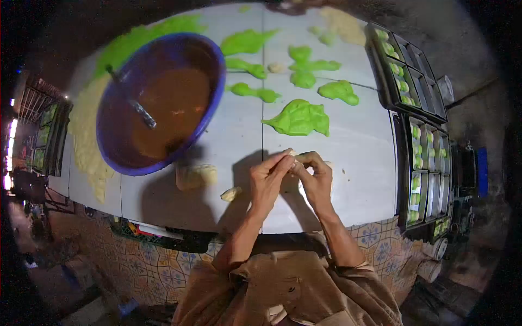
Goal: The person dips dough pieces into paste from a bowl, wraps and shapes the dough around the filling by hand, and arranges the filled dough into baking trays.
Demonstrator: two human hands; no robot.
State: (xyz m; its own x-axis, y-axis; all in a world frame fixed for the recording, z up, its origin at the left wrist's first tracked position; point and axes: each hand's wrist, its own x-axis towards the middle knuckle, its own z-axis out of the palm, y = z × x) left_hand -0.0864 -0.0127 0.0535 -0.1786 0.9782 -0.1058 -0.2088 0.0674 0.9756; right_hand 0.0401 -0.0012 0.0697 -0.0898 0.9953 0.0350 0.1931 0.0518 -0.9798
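Note:
My left hand [266, 179] and my right hand [316, 178] meet over the white table near its front edge. Between their closed fingertips is a small piece of cream-coloured dough [291, 152], mostly hidden. A little cream dough [328, 163] shows just behind my right hand. Left of my left hand lie a small dough scrap [231, 194] and a pale, rounded block [197, 177], partly in shadow. Beyond my hands sits a flattened bright green dough piece [299, 118], with another green lump [339, 92] to its upper right.
A large blue bowl [215, 117] of brown filling [174, 108] stands at left, a shiny-ended utensil [142, 113] in it. Cream dough [89, 141] and green dough [152, 35] spread around it. Black trays [403, 174] with green-and-white pieces line the right edge.

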